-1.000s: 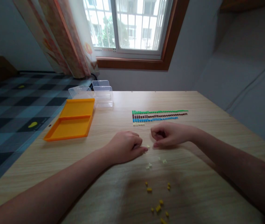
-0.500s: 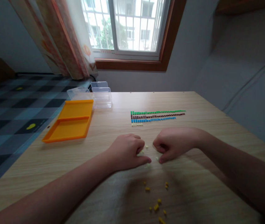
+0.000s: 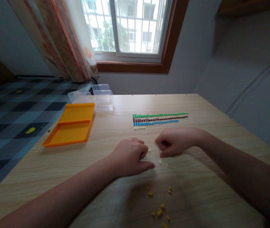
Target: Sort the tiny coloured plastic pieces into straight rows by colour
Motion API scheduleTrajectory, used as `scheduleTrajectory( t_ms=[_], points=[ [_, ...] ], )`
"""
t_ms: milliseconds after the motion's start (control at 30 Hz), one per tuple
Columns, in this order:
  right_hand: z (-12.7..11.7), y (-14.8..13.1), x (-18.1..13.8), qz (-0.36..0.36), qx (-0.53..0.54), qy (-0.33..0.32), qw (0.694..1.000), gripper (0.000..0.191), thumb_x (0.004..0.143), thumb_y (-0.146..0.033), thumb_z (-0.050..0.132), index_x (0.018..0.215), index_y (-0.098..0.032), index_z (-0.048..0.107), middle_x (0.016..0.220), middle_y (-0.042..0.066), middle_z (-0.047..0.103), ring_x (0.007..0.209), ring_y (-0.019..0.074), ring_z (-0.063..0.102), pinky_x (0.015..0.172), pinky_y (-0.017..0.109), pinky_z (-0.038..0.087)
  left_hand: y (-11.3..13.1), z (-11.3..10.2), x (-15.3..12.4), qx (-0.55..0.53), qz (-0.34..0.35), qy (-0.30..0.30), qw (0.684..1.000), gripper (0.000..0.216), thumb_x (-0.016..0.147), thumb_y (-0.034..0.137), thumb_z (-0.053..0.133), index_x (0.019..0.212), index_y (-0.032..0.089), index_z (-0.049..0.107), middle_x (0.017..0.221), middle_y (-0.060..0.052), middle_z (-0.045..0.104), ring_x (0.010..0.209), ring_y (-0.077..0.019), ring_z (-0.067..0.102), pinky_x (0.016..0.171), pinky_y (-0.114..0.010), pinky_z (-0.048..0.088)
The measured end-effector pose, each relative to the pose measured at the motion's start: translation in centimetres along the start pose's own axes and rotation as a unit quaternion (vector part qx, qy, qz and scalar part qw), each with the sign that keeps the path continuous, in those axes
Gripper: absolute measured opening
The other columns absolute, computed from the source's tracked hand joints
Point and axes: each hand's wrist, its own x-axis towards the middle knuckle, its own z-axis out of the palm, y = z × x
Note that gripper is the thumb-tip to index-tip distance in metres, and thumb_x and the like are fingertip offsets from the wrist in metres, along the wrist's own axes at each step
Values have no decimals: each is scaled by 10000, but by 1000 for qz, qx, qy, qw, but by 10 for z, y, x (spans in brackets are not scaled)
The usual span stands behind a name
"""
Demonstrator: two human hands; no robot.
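Several tiny pieces (image 3: 160, 162) | pale cream, scattered | left grip (image 3: 130, 157) spread | right grip (image 3: 176, 141) spread

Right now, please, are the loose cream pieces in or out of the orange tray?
Out: the loose cream pieces lie on the table, right of the tray.

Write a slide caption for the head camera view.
Left hand and right hand near loose cream pieces, yellow pieces nearer the camera, and four single-colour rows of pieces beyond, on a table.
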Motion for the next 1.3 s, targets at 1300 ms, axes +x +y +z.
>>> scheduleTrajectory(
  t_ms=[1300],
  points=[
    [8,22,18,41,123,144,981,198,744,-244,739,909,-136,715,792,1,655,710,98,560,610,180,383,-39,2,0,-187,15,75,979,163,759,100,632,854,167,746,759,0,615,670,-112,553,628,-209,414]
  ],
)
